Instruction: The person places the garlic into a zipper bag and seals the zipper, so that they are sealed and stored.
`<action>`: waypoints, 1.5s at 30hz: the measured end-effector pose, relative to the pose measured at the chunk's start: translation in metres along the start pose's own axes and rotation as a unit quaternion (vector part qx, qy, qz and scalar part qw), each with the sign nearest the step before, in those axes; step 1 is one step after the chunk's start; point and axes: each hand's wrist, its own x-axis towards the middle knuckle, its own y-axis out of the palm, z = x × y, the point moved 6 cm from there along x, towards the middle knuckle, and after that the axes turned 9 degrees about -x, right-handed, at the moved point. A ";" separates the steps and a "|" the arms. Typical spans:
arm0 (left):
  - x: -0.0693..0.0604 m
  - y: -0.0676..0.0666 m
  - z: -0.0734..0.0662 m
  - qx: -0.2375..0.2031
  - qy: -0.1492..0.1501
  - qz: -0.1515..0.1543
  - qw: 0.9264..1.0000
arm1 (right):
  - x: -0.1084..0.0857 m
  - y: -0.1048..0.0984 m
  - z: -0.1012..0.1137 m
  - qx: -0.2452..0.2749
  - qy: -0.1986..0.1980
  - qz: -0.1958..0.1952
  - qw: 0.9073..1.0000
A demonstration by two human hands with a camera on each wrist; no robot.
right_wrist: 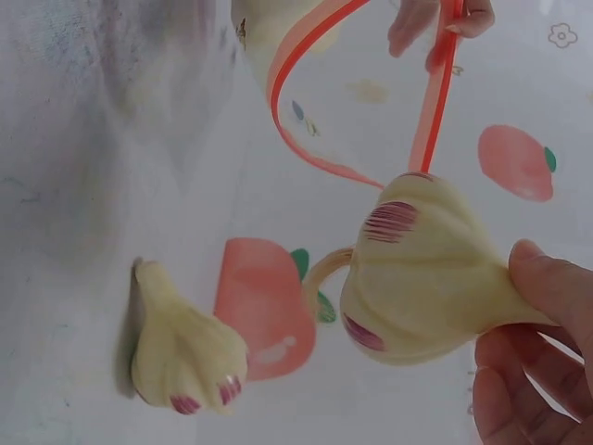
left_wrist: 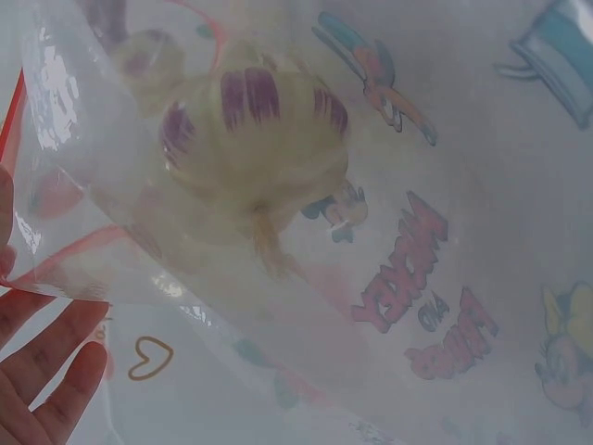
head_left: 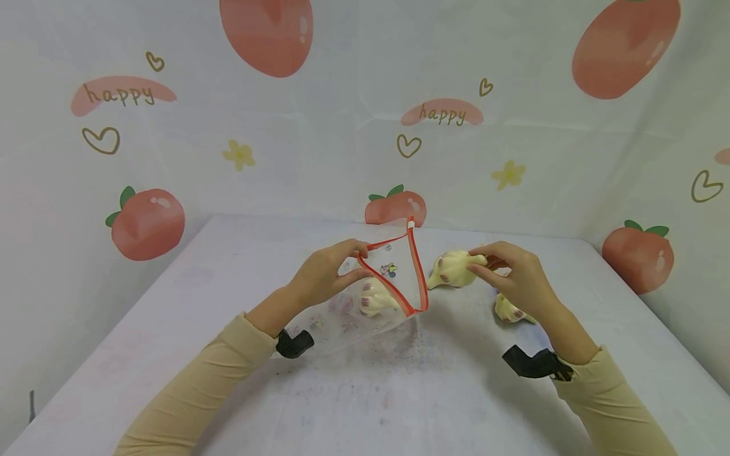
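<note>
**Cream, purple-streaked garlic bulb [head_left: 453,269] held just beside a clear, red-trimmed printed plastic bag [head_left: 421,278]**

The right hand [head_left: 521,275] pinches the bulb by its tapered stem, thumb against fingertips, its root end towards the bag's mouth (whether they touch, I cannot tell). The bare left hand [head_left: 327,272] grips the red rim between thumb and fingers. A second cream, purple-marked bulb [head_left: 376,297] sits inside the bag; a third similar cream bulb [head_left: 507,310] lies on the pale, mottled tabletop [head_left: 353,411], near the right hand.

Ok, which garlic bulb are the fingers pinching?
The garlic bulb beside the mouth of the bag, pinched by its narrow end in the right hand. The second bulb is inside the bag; the third bulb lies on the table.
</note>
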 end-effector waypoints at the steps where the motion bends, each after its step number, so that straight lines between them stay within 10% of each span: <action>1: 0.000 0.000 0.000 0.000 0.000 0.000 1.000 | 0.000 0.000 0.001 0.001 -0.001 -0.002 1.000; 45: 0.000 0.001 0.000 -0.005 -0.015 0.005 1.000 | 0.008 0.020 0.031 0.054 -0.045 -0.009 0.998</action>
